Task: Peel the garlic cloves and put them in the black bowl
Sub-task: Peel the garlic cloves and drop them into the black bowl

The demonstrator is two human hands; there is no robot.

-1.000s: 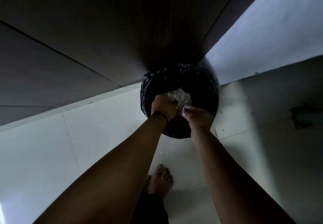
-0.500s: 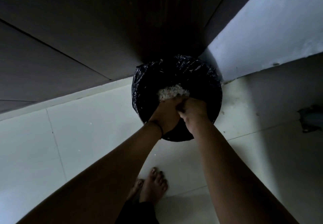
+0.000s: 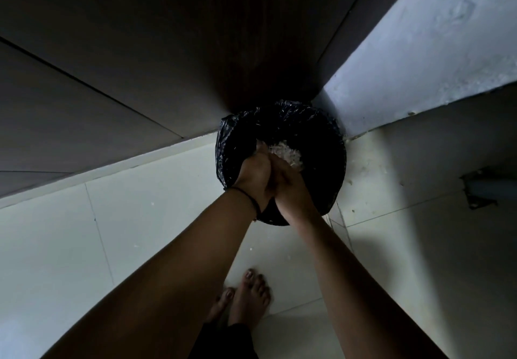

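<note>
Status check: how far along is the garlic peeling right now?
Done, apparently: pale peelings lie heaped in the black-lined bin. In hand: left hand and right hand are pressed together over it, probably shedding scraps; whether they hold anything is unclear. Left: neither black bowl nor cloves are in view, so that part cannot be confirmed.

left wrist: thin black band [image 3: 248,198] | forearms [image 3: 179,269] bare | feet [image 3: 249,300] bare, dark toenails | dark trousers [image 3: 223,343]

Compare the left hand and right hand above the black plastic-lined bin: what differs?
Left hand wears a thin black band at the wrist; right hand has a bare wrist. Left hand lies in deeper shadow; right hand catches more light. Shared: both pressed together above the black plastic-lined bin.
</note>
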